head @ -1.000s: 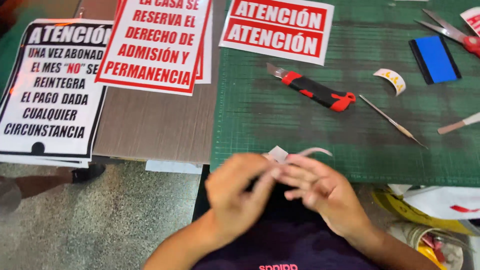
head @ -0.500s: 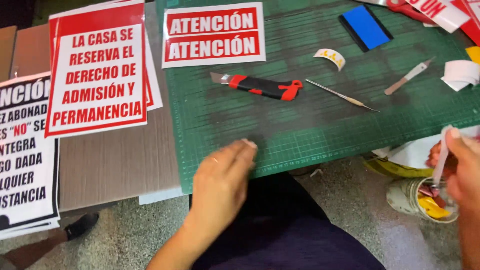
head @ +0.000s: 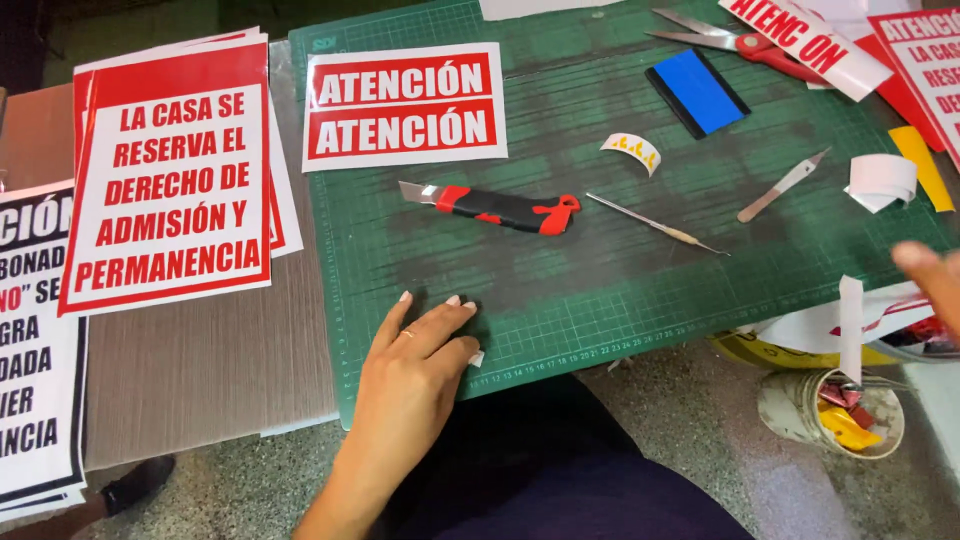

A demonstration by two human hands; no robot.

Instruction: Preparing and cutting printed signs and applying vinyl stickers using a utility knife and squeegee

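My left hand lies flat and empty on the cutting mat; right hand pinches a thin white strip, light, floppy, best gripped near its end

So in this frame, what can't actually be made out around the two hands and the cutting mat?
- Right hand, head view: blurred and cut off by the right edge; its grip cannot be told.
- White scrap: mostly hidden under the left hand on the green cutting mat.
- Scrap cup: contents too jumbled to identify.
- Black-and-white sign: cut off by the left edge.
- Scissors: handles covered by a red-and-white strip.
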